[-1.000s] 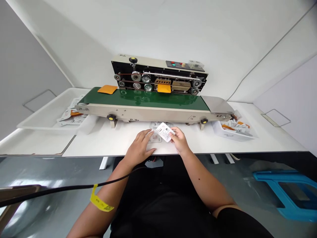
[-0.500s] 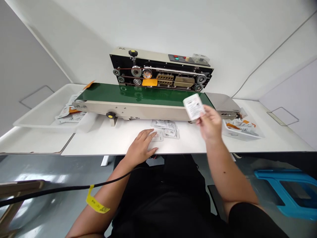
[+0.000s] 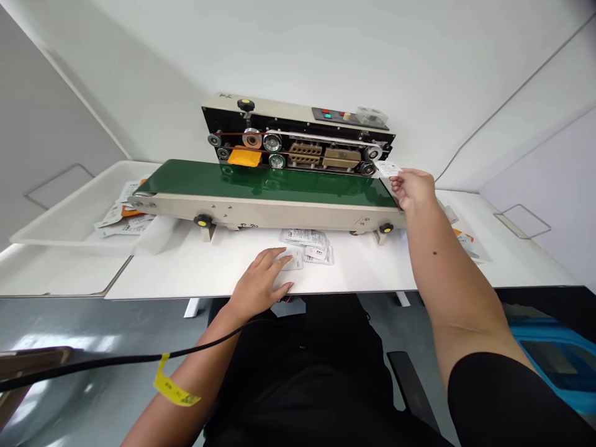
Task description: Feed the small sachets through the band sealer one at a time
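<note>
Table (image 3: 162,273): white, lies beneath and ahead of both hands.

Machine (image 3: 274,115): stands on the table, forward of the left hand and extending across to the right hand. Its green belt (image 3: 195,180) lies ahead of the left hand and to the left of the right hand.

Tray (image 3: 41,230): well to the left of the left hand, holding white and orange packs.

Left hand (image 3: 261,279): palm down, fingers slightly spread, pinching nothing. Its fingertips rest over a flat packet (image 3: 294,261) on the table.

Right hand (image 3: 416,189): extended to the right end of the belt, thumb and fingers pressed together, pinching a white sachet.

Pile (image 3: 305,238): flat printed packs, overlapping, just beyond and to the right of the left fingertips.

Orange pouch (image 3: 244,156): at the machine's rollers, forward of the left hand.

Sachet (image 3: 386,169): projects leftward from the right fingertips, near the right-end rollers; contact with the machine cannot be determined.

Handling, in this inspector's judgement: the sachet is probably light and thin, fairly stiff across its face, with a smooth surface that may slip. Creasing appears likelier than breakage. Recommended hold: a light pinch on the edge nearest the right hand, leaving the opposite edge free and flat.
</note>
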The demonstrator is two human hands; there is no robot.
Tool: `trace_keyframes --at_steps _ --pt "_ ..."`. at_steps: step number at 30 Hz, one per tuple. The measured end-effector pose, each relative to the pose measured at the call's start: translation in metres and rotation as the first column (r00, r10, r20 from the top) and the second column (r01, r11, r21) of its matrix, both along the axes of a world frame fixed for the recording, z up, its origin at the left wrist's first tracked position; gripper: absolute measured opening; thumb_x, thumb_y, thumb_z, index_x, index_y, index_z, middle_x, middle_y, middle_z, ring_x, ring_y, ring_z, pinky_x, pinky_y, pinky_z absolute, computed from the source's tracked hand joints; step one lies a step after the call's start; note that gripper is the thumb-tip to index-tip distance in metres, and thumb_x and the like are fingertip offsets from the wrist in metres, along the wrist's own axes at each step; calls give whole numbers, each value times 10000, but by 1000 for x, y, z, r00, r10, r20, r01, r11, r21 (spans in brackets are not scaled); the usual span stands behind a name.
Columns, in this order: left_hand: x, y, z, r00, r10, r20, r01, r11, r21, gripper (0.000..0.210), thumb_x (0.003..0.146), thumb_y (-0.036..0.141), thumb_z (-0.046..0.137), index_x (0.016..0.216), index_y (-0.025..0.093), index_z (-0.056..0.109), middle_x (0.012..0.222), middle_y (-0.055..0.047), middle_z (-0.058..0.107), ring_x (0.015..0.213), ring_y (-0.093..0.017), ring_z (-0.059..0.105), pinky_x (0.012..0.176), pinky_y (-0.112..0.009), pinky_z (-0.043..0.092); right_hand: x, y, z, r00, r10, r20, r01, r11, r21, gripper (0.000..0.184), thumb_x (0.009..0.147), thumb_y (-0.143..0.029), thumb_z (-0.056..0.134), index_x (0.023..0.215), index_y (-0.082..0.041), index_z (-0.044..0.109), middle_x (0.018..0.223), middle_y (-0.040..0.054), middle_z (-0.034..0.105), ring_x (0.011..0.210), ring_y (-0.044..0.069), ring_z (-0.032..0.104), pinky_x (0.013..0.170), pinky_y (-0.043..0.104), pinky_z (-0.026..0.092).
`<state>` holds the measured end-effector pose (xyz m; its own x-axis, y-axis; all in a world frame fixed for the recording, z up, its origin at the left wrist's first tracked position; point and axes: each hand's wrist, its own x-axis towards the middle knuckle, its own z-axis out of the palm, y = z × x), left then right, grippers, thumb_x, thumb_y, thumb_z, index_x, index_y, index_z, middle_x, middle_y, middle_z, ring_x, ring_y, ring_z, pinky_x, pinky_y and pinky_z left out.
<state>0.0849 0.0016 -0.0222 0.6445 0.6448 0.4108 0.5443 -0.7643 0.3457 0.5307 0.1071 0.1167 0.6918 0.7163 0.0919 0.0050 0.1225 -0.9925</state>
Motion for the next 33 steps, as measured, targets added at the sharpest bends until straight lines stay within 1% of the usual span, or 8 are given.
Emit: trace_keyframes --at_steps 7,11,13,16,18,23,26,33 --pt "0 0 2 1000 -7 -14 7 1000 -4 518 977 352 703 1469 247 580 1566 -132 550 1462 -353 500 1214 -567 479 -25 11 0 980 33 198 -6 991 -135 105 855 -211 744 857 -174 646 746 32 707 586 105 576 474 171 421" --pt "1 2 -3 999 20 -31 -20 1000 5 541 970 367 713 1478 242 574 1610 -138 529 1501 -373 480 1234 -597 454 -51 -24 -14 774 -218 594 186 976 115 104 889 -252 694 962 -201 748 958 53 700 941 191 644 833 303 572" --pt "2 5 -8 998 51 -41 -50 999 7 573 963 376 718 1497 238 560 1645 -141 501 1534 -391 450 1236 -618 445 -80 -54 -32 709 -225 668 98 970 222 165 929 -260 636 1028 -236 767 1010 63 687 1029 228 639 968 384 559" --pt "4 8 -14 995 82 -62 -82 997 1 574 977 377 695 1513 236 547 1638 -134 521 1557 -399 427 1229 -627 446 -136 -101 -71 627 106 772 -288 952 103 204 956 -265 621 1072 -290 787 954 66 702 972 275 654 997 477 548" --pt "5 9 -14 994 76 -77 -76 997 -4 530 1007 363 655 1508 228 549 1582 -131 581 1530 -386 468 1227 -612 444 -170 -123 -99 482 337 809 -516 855 -49 301 963 -264 622 1218 -325 770 984 67 727 1003 311 652 1005 530 544" --pt "6 8 -6 997 13 -74 -16 999 -46 446 1052 335 590 1482 222 555 1423 -131 684 1337 -341 632 1142 -561 512 -210 -137 -143 235 587 775 -669 676 -309 705 980 -362 665 1637 -440 421 1493 30 626 1423 361 508 1198 596 450" --pt "4 7 -5 999 -16 -32 13 996 -90 388 1077 313 538 1454 227 575 1376 -115 706 1276 -303 662 1078 -498 565 -212 -132 -153 234 628 742 -644 672 -366 721 979 -418 693 1646 -424 420 1585 28 565 1540 400 390 1229 656 403" --pt "-1 9 -17 991 27 130 -19 998 -64 348 1069 173 426 1307 235 672 1277 -96 711 1222 -252 675 1077 -453 574 -205 -132 -159 340 544 768 -661 719 -216 387 1052 -195 565 1349 -356 753 1223 60 756 1231 301 611 1042 552 556"
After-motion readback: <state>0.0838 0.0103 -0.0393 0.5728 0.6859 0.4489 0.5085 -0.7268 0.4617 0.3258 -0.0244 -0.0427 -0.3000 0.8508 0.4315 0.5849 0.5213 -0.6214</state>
